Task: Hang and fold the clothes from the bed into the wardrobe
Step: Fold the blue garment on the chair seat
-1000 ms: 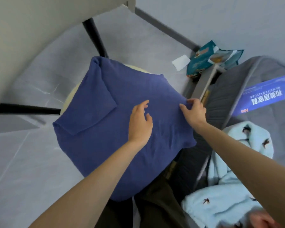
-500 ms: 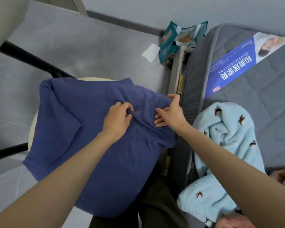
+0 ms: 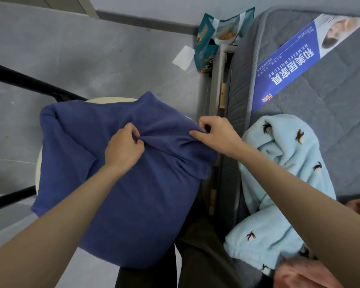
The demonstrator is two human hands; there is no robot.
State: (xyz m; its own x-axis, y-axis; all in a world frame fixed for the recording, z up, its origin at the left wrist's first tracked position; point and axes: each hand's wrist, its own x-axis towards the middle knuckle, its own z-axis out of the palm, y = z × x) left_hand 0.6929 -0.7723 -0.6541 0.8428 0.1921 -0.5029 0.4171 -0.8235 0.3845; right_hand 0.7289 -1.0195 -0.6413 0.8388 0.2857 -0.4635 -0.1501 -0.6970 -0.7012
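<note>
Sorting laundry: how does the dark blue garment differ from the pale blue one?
The dark blue garment is plain; the pale blue garment has small dark motifs. The dark one lies spread over the stool; the pale one lies bunched on the mattress. The left hand and right hand pinch the dark one, not the pale one. Both are blue.

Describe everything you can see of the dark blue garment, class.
The dark blue garment looks like soft knit cloth, spread partly folded over a cream round seat, its near edge hanging over the person's legs. The left hand pinches a ridge near its middle; the right hand grips its right edge.
</note>
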